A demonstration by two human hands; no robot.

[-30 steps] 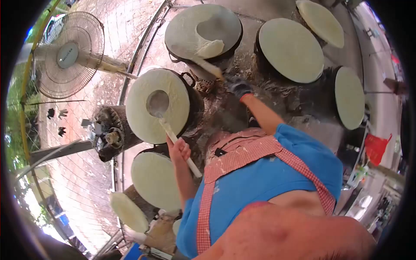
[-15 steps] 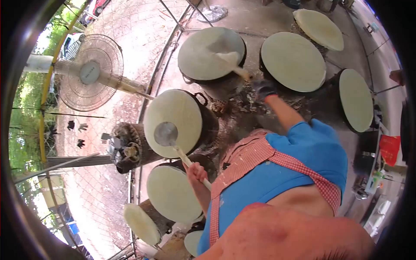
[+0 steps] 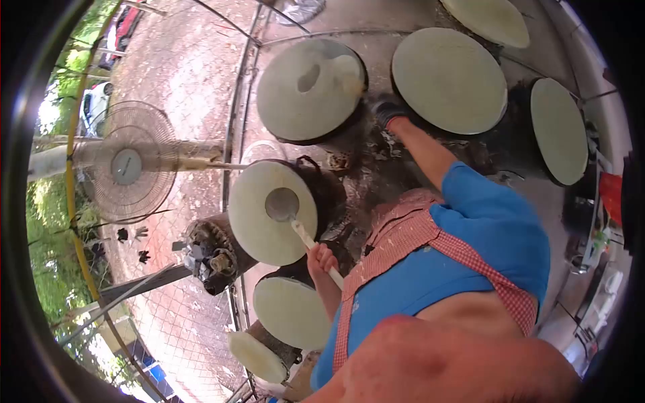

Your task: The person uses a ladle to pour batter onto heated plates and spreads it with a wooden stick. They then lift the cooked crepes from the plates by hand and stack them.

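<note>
My bare left hand [image 3: 322, 258] is closed round the pale handle of a round metal ladle [image 3: 282, 204]. The ladle's bowl is over a round griddle [image 3: 255, 232] coated with pale batter. My right hand [image 3: 388, 111], in a dark glove, is beside the upper griddle [image 3: 289, 101], closed on the handle of a spreading tool [image 3: 348, 72]. That tool is blurred, and its pale blade is over the batter. A darker oval patch shows on this griddle's surface.
More pale-covered griddles stand at the upper right [image 3: 450, 80], far right [image 3: 559, 131] and lower left [image 3: 292, 312]. A fan [image 3: 126, 166] stands left, near a wire fence. A dark drum [image 3: 213, 255] holds bundled material. A red item [image 3: 610, 195] is at the right edge.
The view has shifted and turned. The spreading tool has moved toward the upper edge of its griddle. The ladle is still over the same griddle, now nearer its right side.
</note>
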